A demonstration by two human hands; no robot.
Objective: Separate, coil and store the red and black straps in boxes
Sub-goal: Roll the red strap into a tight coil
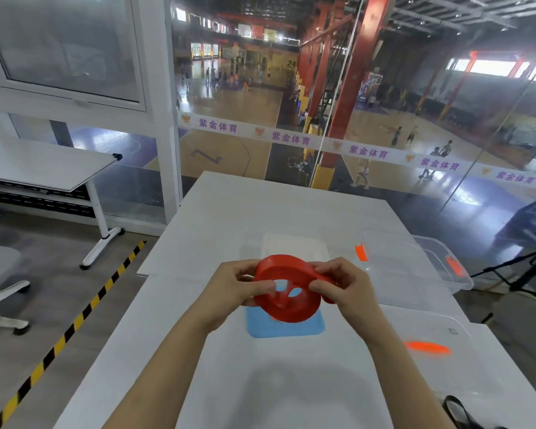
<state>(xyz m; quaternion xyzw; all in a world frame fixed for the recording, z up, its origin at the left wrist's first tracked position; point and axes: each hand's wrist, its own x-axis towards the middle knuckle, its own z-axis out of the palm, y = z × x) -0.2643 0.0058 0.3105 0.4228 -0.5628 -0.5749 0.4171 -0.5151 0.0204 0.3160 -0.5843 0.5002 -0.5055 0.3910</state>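
Coiled red strap between both hands' grips.

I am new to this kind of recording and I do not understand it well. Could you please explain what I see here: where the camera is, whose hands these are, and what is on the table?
There is no machine here. A person wears a wide-angle camera on the head, so the single picture looks forward and down at the person's own hands.

The left hand and the right hand together hold a red strap, wound into a loose coil, above the white table.

Under the coil lies a blue mat. Behind it is a white lid or tray. To the right stands an empty clear box with orange latches. At the bottom right edge, a black strap is partly in view. Behind the glass is a sports hall.
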